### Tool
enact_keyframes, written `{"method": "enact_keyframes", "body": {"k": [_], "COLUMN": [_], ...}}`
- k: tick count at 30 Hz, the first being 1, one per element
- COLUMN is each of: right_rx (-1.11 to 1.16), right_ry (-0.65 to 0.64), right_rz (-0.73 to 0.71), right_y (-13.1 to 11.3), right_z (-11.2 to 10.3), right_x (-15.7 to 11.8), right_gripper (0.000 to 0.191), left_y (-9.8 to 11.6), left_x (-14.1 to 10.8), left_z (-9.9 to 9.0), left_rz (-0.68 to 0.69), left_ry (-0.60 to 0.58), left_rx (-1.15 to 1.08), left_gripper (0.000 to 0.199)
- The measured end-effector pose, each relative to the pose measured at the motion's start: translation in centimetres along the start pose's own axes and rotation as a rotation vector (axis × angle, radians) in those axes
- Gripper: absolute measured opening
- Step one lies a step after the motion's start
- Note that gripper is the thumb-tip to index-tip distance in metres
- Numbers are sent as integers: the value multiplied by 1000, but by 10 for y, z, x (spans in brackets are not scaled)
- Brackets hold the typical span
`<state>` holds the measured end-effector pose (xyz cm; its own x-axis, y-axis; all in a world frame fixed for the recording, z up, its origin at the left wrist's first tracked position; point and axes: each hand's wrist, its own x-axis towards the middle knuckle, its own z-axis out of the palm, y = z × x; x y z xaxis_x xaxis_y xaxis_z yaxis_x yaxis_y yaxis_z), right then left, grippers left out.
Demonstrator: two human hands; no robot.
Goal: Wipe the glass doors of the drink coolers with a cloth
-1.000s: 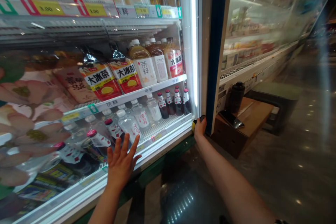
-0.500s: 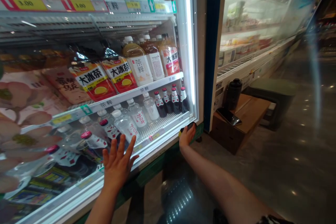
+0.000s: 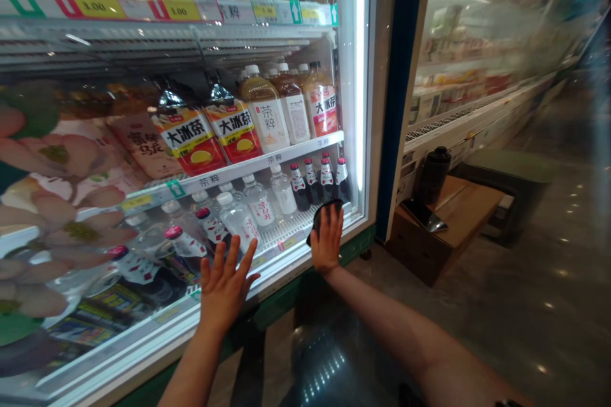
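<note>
My left hand (image 3: 224,292) rests with spread fingers at the lower part of the glass door (image 3: 267,238), holding nothing. My right hand (image 3: 327,240) is pressed over a dark rounded pad (image 3: 316,222) against the same glass, near its lower right corner. Most of the pad lies hidden under the palm and fingers, so its exact kind cannot be made out. Behind the glass, clear water bottles (image 3: 261,208) and dark bottles with red caps (image 3: 327,179) stand on the bottom shelf. Iced tea bottles with red and yellow labels (image 3: 191,143) fill the shelf above.
Flower decals (image 3: 76,229) cover the door's left side. To the right, a cardboard box (image 3: 458,210) bears a phone (image 3: 424,215) and a black flask (image 3: 433,172). A dark stool or bin (image 3: 501,172) stands behind it. An open chiller (image 3: 458,102) runs along the back.
My right hand has moved with the pad left and up, from the frame's bottom corner onto the glass. My left hand stays spread at about the same place. The view has shifted slightly left.
</note>
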<state>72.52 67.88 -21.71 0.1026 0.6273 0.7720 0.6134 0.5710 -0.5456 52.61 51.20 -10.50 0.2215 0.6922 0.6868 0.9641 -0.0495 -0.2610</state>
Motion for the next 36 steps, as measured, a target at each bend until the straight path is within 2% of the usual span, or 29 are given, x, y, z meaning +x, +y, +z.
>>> {"method": "enact_keyframes", "body": {"k": [1, 3, 4, 5, 6, 8, 9, 10, 11, 12, 13, 15, 18, 21, 23, 26, 28, 30, 32, 34, 36], "right_rx": [-6, -4, 8, 20, 25, 36, 40, 43, 44, 43, 36, 7, -51, -48, -24, -18, -40, -53, -44, -20, 31], "right_ry": [-91, -227, -264, -272, -234, -62, 49, 118, 164, 180, 165, 83, -127, -437, -573, -585, -482, -295, -138, -110, -194], "right_rz": [-163, -480, -582, -587, -476, -54, 179, 328, 428, 455, 419, 242, -141, -558, -720, -742, -658, -527, -445, -477, -598], "right_y": [-4, 8, 22, 38, 55, 83, 91, 93, 90, 83, 71, 42, 13, 24, 47, 76, 75, 54, 22, -10, -29], "right_z": [-4, -15, -22, -28, -33, -40, -41, -40, -37, -34, -30, -23, -23, -39, -53, -68, -67, -59, -46, -33, -26], "right_x": [-7, -13, -9, -1, 10, 40, 54, 66, 74, 76, 73, 55, 16, -10, -11, 8, 29, 47, 53, 44, 22], "right_gripper": [73, 71, 71, 70, 67, 62, 62, 63, 64, 64, 65, 66, 63, 57, 57, 59, 60, 61, 61, 61, 60], "left_y": [1, 2, 2, 1, 1, 0, 0, 0, 0, 0, 0, 0, 3, 6, 5, -1, -8, -15, -20, -22, -22], "left_x": [1, 1, 1, 1, 0, -1, -2, -2, -3, -3, -3, -4, -5, -6, -8, -14, -20, -26, -32, -36, -40], "left_z": [-1, -2, -1, -1, 0, 3, 4, 4, 5, 5, 5, 5, 4, 1, -3, -13, -21, -27, -31, -33, -33], "left_rz": [4, 8, 9, 9, 9, 9, 9, 10, 13, 17, 22, 26, 12, -2, 12, 34, 19, -4, -15, -12, -9], "left_ry": [7, 16, 19, 21, 24, 29, 29, 27, 25, 23, 19, 1, -39, -80, -106, -130, -132, -128, -125, -118, -100], "left_rx": [-2, -4, -3, 0, 5, 19, 26, 34, 43, 54, 66, 87, 82, 63, 63, 77, 91, 102, 111, 120, 130], "left_gripper": [89, 89, 89, 89, 90, 91, 93, 94, 96, 98, 99, 102, 105, 108, 108, 105, 102, 100, 97, 94, 91]}}
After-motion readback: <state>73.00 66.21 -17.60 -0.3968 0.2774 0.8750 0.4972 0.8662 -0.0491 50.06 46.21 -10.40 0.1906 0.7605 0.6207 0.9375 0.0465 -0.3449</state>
